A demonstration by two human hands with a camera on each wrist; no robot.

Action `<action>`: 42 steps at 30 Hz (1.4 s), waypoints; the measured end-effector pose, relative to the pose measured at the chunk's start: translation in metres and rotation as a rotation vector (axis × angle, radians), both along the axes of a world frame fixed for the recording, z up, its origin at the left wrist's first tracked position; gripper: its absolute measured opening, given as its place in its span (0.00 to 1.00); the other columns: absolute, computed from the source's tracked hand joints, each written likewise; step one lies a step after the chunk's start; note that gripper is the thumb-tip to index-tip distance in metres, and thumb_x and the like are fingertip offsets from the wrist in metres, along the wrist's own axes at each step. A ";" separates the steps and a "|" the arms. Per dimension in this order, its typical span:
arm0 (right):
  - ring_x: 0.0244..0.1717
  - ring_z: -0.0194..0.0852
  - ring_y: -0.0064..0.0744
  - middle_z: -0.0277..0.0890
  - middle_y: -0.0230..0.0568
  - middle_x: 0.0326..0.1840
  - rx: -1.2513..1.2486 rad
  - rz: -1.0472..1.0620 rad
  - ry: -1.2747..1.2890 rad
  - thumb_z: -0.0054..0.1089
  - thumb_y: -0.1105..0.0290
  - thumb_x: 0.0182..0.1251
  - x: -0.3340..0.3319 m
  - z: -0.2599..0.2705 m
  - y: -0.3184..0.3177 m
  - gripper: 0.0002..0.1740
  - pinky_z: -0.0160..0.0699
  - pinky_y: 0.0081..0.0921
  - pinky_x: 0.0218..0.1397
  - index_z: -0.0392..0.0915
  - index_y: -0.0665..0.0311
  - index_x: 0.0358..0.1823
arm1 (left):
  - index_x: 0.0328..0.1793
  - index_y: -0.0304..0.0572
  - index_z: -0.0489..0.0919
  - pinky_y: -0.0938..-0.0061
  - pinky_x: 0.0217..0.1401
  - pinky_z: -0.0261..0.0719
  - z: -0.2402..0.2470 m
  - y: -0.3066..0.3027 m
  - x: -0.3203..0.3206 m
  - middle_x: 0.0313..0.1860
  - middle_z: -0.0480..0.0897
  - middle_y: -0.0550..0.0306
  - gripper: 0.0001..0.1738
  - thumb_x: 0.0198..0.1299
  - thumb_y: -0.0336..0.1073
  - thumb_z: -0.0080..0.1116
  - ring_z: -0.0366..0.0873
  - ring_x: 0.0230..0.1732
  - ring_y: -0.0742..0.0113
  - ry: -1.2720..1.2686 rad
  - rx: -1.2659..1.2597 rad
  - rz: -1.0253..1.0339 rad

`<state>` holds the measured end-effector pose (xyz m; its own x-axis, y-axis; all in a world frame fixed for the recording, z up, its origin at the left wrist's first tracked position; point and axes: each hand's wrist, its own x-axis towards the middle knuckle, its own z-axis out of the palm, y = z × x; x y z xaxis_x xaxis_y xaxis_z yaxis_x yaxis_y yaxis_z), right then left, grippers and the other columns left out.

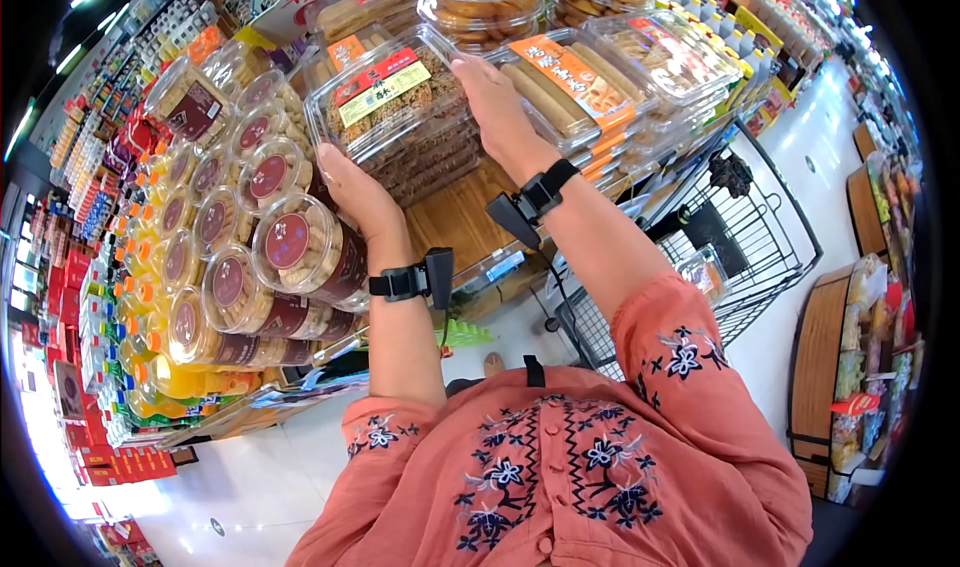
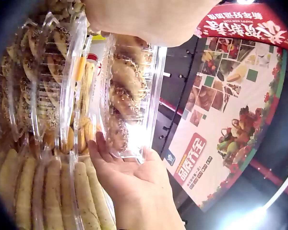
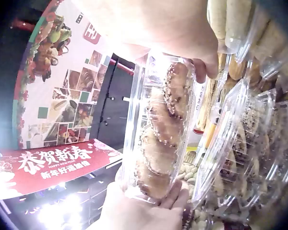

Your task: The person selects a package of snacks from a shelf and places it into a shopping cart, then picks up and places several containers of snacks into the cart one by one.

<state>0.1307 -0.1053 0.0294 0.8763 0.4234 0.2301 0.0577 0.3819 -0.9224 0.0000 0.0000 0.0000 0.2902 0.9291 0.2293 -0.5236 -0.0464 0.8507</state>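
A clear plastic box of sesame-topped pastries [image 1: 375,112] with a red and yellow label is held between both hands at its two ends. My left hand [image 1: 358,192] grips the near left end, and my right hand [image 1: 497,107] grips the right end. In the right wrist view, fingers of the left hand [image 3: 144,211] curl around the box's lower end. The left wrist view has the right hand [image 2: 134,184] at the box's opposite end, fingertips along its face. Right by the held box is a stack of similar pastry boxes [image 2: 43,86].
Round tubs with maroon labels [image 1: 270,177] are stacked on the left, with orange-capped juice bottles [image 1: 150,317] beyond. Boxes of rolls with orange labels [image 1: 570,82] stand to the right. A wire shopping cart [image 1: 760,267] is behind at right, near a wooden display stand [image 1: 825,357].
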 end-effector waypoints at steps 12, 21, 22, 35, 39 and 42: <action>0.44 0.66 0.21 0.74 0.28 0.42 -0.139 -0.046 0.035 0.53 0.56 0.75 0.021 -0.038 0.022 0.20 0.66 0.23 0.53 0.80 0.67 0.50 | 0.61 0.22 0.77 0.64 0.64 0.69 -0.028 0.033 0.022 0.56 0.82 0.37 0.33 0.78 0.53 0.39 0.76 0.54 0.50 0.309 0.216 0.226; 0.47 0.68 0.23 0.75 0.32 0.42 -0.202 -0.085 -0.117 0.53 0.52 0.78 0.034 -0.058 0.031 0.23 0.68 0.26 0.55 0.78 0.69 0.50 | 0.62 0.22 0.75 0.64 0.66 0.67 -0.045 0.038 0.028 0.59 0.80 0.37 0.35 0.78 0.55 0.39 0.75 0.57 0.49 0.341 0.259 0.250; 0.46 0.69 0.25 0.76 0.34 0.41 -0.188 -0.133 -0.153 0.53 0.51 0.77 0.036 -0.060 0.035 0.24 0.69 0.28 0.54 0.78 0.69 0.50 | 0.65 0.22 0.73 0.64 0.68 0.65 -0.047 0.041 0.028 0.62 0.78 0.38 0.37 0.78 0.57 0.37 0.74 0.61 0.50 0.365 0.263 0.222; 0.49 0.72 0.31 0.78 0.41 0.44 -0.310 -0.191 -0.274 0.50 0.48 0.78 0.053 -0.066 0.046 0.27 0.69 0.30 0.59 0.76 0.69 0.54 | 0.64 0.24 0.75 0.62 0.68 0.66 -0.054 0.054 0.039 0.62 0.79 0.37 0.39 0.77 0.60 0.37 0.75 0.61 0.47 0.338 0.240 0.204; 0.49 0.78 0.43 0.80 0.50 0.44 -0.235 -0.224 -0.287 0.51 0.46 0.75 0.055 -0.077 0.049 0.29 0.72 0.37 0.57 0.75 0.68 0.54 | 0.63 0.25 0.74 0.60 0.67 0.67 -0.061 0.057 0.036 0.59 0.80 0.36 0.36 0.77 0.58 0.41 0.76 0.59 0.45 0.431 0.305 0.175; 0.51 0.78 0.44 0.80 0.51 0.46 -0.286 -0.287 -0.331 0.51 0.45 0.75 0.050 -0.082 0.046 0.31 0.72 0.38 0.58 0.72 0.69 0.57 | 0.63 0.26 0.74 0.58 0.66 0.67 -0.057 0.047 0.032 0.57 0.80 0.34 0.34 0.76 0.56 0.43 0.76 0.58 0.42 0.419 0.400 0.185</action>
<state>0.1805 -0.0593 -0.0531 0.8661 0.2629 0.4252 0.4295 0.0437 -0.9020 0.0322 0.0475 -0.0568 0.2734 0.8380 0.4722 -0.1005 -0.4633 0.8805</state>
